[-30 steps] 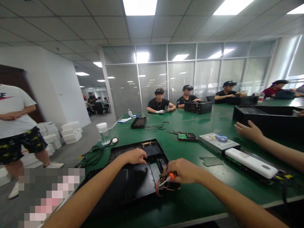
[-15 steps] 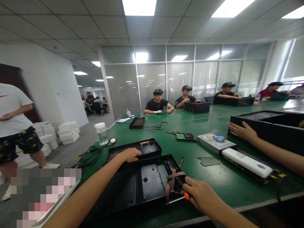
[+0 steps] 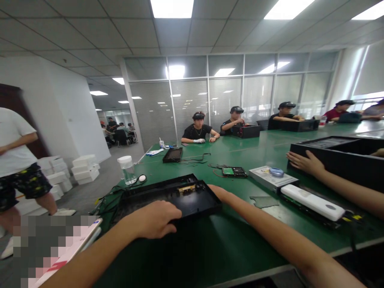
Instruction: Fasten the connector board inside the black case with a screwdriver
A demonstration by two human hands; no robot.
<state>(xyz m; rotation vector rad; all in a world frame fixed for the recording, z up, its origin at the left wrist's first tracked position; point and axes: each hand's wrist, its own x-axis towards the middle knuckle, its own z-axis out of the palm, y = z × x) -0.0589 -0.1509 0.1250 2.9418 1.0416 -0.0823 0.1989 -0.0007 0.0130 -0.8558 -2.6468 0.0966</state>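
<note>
A shallow black plastic tray (image 3: 192,199) with a small yellowish board inside lies on the green table (image 3: 240,232) in front of me. My left hand (image 3: 156,220) is closed over the tray's near edge. My right hand (image 3: 218,191) grips its right corner, with the fingertips hidden behind the rim. No tool shows in either hand.
Another person's hand (image 3: 304,163) rests against a large black case (image 3: 345,158) at right. A white device (image 3: 312,202), a silver drive (image 3: 268,178), a green circuit board (image 3: 234,172), a clear jar (image 3: 127,170) and loose cables (image 3: 109,198) lie around. Several people sit at the far end.
My right hand let go of the orange-handled screwdriver and moved to the tray's right corner. The larger black case with the ribbon cable is out of sight. My left hand shifted to the near edge.
</note>
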